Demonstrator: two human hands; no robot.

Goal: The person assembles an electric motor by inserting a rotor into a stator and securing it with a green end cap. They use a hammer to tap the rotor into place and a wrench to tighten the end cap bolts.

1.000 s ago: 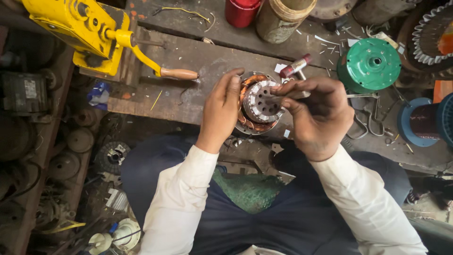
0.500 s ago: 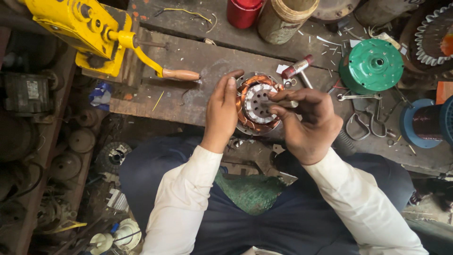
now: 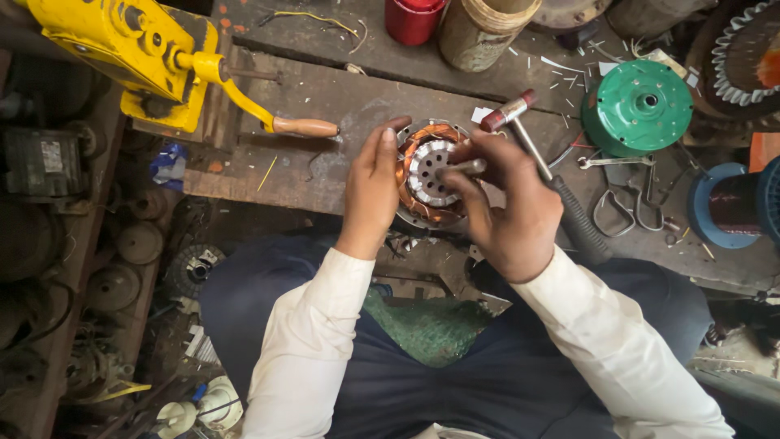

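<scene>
Copper windings, bright orange, ring the one small motor stator (image 3: 426, 175) that sits on the near edge of the wooden bench (image 3: 341, 97), right in front of the seated person. The left hand (image 3: 372, 189) cups the stator's left side, fingers curved against the coil, steadying it. The right hand (image 3: 508, 207) is closed around a short metal rod (image 3: 465, 168), whose tip points into the pale toothed core at the stator's middle. A single hammer (image 3: 540, 162) lies just behind that hand, its head with a red tip near the stator and its black handle running out from under the wrist (whether the hand touches it, I cannot tell).

Further out, one yellow hand-cranked machine (image 3: 130, 49) stands at the bench's far left, its wooden-gripped crank handle (image 3: 305, 127) reaching toward the left hand but well apart from it. At the back I count one red can (image 3: 413, 18) and one tan spool (image 3: 487, 28) side by side. To the right lie one green round motor cover (image 3: 636, 106), one spanner (image 3: 613, 162) and one pair of scissors (image 3: 626, 210), with a blue-flanged wire reel (image 3: 731, 203) at the edge.
</scene>
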